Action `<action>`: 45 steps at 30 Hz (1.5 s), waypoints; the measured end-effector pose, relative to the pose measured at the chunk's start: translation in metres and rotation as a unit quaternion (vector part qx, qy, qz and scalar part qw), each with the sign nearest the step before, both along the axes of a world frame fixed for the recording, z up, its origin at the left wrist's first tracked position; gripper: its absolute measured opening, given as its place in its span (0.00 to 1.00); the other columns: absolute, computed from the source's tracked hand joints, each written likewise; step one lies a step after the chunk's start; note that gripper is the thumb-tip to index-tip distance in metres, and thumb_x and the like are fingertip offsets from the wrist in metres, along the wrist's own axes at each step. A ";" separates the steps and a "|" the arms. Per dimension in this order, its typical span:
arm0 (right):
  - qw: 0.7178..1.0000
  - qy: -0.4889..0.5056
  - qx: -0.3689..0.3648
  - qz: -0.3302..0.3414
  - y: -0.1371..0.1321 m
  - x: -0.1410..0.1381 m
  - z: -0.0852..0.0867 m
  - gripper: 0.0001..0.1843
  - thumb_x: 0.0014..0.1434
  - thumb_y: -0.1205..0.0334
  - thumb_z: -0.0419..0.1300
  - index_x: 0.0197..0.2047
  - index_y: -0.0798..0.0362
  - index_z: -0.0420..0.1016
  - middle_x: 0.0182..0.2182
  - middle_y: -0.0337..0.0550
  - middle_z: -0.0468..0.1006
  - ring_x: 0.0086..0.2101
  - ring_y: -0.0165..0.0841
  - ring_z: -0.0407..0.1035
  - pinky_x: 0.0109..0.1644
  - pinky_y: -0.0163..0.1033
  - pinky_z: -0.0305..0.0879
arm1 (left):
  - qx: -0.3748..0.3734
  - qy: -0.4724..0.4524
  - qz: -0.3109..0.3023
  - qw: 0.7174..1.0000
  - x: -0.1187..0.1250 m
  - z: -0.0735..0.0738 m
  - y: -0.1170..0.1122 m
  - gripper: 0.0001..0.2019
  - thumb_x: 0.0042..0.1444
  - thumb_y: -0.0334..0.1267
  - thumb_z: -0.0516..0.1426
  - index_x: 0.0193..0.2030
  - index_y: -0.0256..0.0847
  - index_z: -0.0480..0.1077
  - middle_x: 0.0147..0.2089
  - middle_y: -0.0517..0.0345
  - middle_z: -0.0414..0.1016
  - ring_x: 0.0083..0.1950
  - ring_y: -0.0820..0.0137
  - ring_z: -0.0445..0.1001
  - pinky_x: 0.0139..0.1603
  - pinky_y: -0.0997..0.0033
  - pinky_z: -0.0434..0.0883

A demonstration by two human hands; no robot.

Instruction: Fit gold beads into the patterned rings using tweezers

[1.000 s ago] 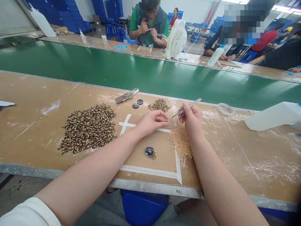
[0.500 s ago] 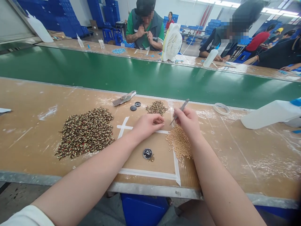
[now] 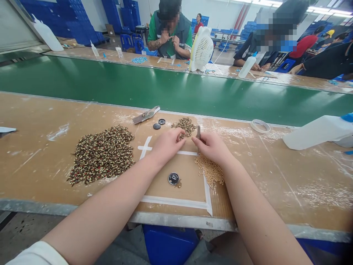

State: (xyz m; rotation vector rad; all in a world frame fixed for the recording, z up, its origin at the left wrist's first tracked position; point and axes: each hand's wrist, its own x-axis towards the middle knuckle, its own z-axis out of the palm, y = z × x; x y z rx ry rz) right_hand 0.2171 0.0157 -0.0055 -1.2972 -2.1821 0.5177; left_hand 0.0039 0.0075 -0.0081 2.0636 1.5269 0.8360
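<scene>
My left hand (image 3: 168,144) is over the near edge of a small pile of brown and cream pieces (image 3: 186,124). Its thumb and index finger curve with a gap between them, and small pieces show in that gap. In my right hand (image 3: 213,147) are tweezers (image 3: 198,131), their back end pointing up and the tips hidden. Below that hand lies a heap of small tan beads (image 3: 211,171). Nearer me, a round black disc (image 3: 173,179) with glossy clear drops on it rests inside a white-taped area.
To the left spreads a large heap of dark and cream pieces (image 3: 102,154). Two black caps (image 3: 157,126) and a folded strip (image 3: 146,115) lie behind. A tape roll (image 3: 260,126) and white bottle (image 3: 317,132) are right. Beyond the green belt (image 3: 124,82), people work near a fan (image 3: 202,49).
My left hand has shifted slightly left, and its pinched fingers have parted. My right hand has moved a little left and turned, bringing the tweezers more upright.
</scene>
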 end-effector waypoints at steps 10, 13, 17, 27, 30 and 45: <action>0.937 0.347 -0.003 -0.044 -0.006 -0.004 0.012 0.20 0.68 0.47 0.60 0.31 0.53 0.77 0.22 0.38 0.74 0.21 0.29 0.67 0.26 0.36 0.62 | -0.288 -0.385 -0.067 0.874 0.012 -0.002 0.000 0.17 0.62 0.54 0.60 0.40 0.39 0.74 0.40 0.54 0.78 0.19 0.82 0.51 0.19 0.76 0.46; 0.918 0.395 0.002 -0.028 -0.007 -0.006 0.014 0.19 0.67 0.47 0.62 0.32 0.53 0.79 0.24 0.41 0.76 0.21 0.30 0.69 0.26 0.37 0.66 | -0.341 -0.451 -0.104 0.818 0.013 -0.003 -0.002 0.18 0.62 0.53 0.61 0.43 0.38 0.74 0.44 0.51 0.78 0.18 0.85 0.47 0.18 0.77 0.42; 0.920 0.391 0.004 -0.018 -0.008 -0.009 0.012 0.18 0.67 0.49 0.63 0.32 0.53 0.80 0.25 0.43 0.78 0.23 0.32 0.71 0.27 0.39 0.68 | -0.359 -0.481 -0.115 0.791 0.012 -0.003 -0.003 0.18 0.61 0.53 0.62 0.42 0.36 0.74 0.43 0.53 0.76 0.18 0.87 0.48 0.18 0.79 0.42; 0.926 0.376 0.030 0.007 -0.011 -0.011 0.009 0.15 0.68 0.53 0.61 0.34 0.51 0.81 0.26 0.42 0.78 0.25 0.33 0.72 0.30 0.40 0.69 | -0.396 -0.520 -0.132 0.745 0.009 0.001 -0.002 0.16 0.60 0.49 0.65 0.39 0.36 0.73 0.37 0.61 0.71 0.19 0.88 0.48 0.17 0.82 0.42; 0.908 0.418 0.014 -0.016 -0.010 -0.012 0.007 0.15 0.68 0.51 0.62 0.35 0.52 0.81 0.25 0.42 0.78 0.24 0.33 0.73 0.29 0.39 0.69 | -0.399 -0.532 -0.146 0.732 0.008 0.002 -0.002 0.16 0.59 0.49 0.65 0.39 0.36 0.71 0.37 0.62 0.70 0.19 0.88 0.47 0.17 0.83 0.41; 0.830 0.544 -0.124 -0.008 -0.007 -0.022 0.005 0.20 0.64 0.42 0.64 0.35 0.53 0.75 0.21 0.38 0.74 0.20 0.29 0.69 0.24 0.35 0.67 | -0.405 -0.521 -0.227 0.716 0.003 0.006 -0.007 0.18 0.64 0.51 0.62 0.37 0.38 0.66 0.34 0.64 0.65 0.19 0.87 0.45 0.18 0.84 0.43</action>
